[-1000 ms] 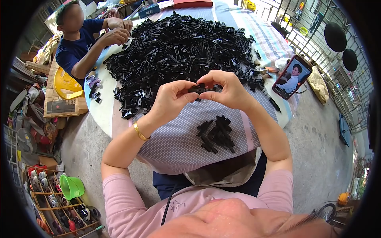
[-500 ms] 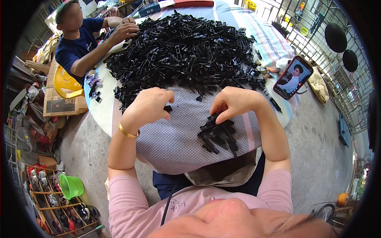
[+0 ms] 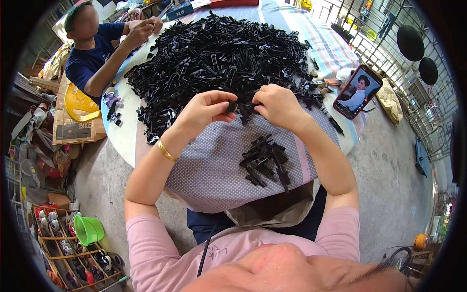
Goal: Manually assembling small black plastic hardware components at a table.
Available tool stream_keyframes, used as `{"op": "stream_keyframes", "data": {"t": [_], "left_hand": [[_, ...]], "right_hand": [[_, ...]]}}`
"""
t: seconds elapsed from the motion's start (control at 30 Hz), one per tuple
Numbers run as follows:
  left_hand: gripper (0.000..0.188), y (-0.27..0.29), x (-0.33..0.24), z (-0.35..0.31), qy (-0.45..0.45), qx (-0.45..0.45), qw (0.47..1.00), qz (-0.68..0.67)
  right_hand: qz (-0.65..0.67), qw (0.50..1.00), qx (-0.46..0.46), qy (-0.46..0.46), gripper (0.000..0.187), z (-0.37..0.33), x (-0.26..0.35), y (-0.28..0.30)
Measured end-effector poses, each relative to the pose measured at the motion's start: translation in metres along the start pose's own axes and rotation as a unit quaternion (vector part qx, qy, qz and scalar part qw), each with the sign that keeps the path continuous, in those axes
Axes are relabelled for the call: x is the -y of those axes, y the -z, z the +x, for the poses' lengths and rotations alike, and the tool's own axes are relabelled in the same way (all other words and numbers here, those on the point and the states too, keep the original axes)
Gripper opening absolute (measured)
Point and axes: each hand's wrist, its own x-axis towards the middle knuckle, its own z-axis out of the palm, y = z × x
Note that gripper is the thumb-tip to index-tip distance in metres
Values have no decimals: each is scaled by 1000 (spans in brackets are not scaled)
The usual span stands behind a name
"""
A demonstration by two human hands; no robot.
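Note:
A large mound of black plastic clip-like pieces point(image 3: 219, 58) covers the far part of the table. At its near edge, my left hand point(image 3: 202, 109) pinches a small black piece point(image 3: 232, 106) between thumb and fingertips. Just to the right, my right hand point(image 3: 279, 106) is closed, its fingertips together at the mound's edge; what they hold, if anything, is hidden. A few black pieces show in the gap between both hands. Nearer to me, a small separate heap of black clip pieces point(image 3: 265, 163) lies on the dotted cloth point(image 3: 209, 165), touched by neither hand.
Across at the far left, a person in a dark blue shirt point(image 3: 87, 65) works with both hands beside the mound. A phone point(image 3: 358, 91) stands propped at the table's right. A green bucket point(image 3: 88, 230) and a shoe rack point(image 3: 63, 238) are at the lower left.
My right hand has left the small heap and moved up to the mound's edge. My left hand has come up and rightward, still with a small black piece. The other person's hands have shifted.

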Motion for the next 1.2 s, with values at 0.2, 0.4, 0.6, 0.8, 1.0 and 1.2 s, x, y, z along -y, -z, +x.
{"op": "stream_keyframes", "data": {"t": [0.2,0.4,0.6,0.8,1.0,1.2], "left_hand": [[26,2,10,3,-1,33,988,-150],[25,1,14,4,9,39,983,-180],[24,-4,13,5,-31,-12,986,-163],[17,0,24,8,-81,-4,979,-186],[16,-6,26,9,-116,10,977,-178],[19,-7,26,6,-112,-31,988,-101]], "right_hand": [[30,988,-148,14,16,4,-1,2],[-40,996,-76,-2,17,4,-5,-2],[92,986,-133,-38,14,6,-2,11],[568,818,-18,-90,19,8,19,10],[412,900,-136,-50,18,3,23,3],[325,935,-140,-3,17,3,25,12]]}}
